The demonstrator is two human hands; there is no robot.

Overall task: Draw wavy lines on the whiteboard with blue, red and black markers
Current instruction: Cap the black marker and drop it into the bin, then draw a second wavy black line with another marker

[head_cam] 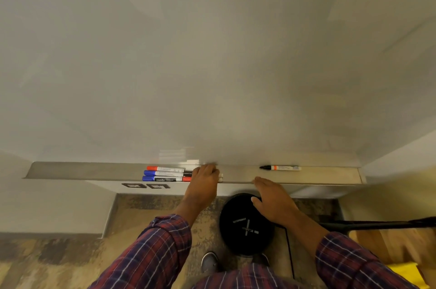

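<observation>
Now our left hand curls round a marker; our right hand hovers flat, empty. Colour hidden: we may lift the wrong one.

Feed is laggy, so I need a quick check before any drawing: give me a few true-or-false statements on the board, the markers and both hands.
1. The whiteboard carries no drawn lines. True.
2. The left hand is at the marker cluster in the tray. True.
3. The right hand holds a marker. False: it is open and empty, by the tray's front edge.
4. The black-capped marker lies left of the cluster. False: it lies alone, to the right of the cluster.
</observation>
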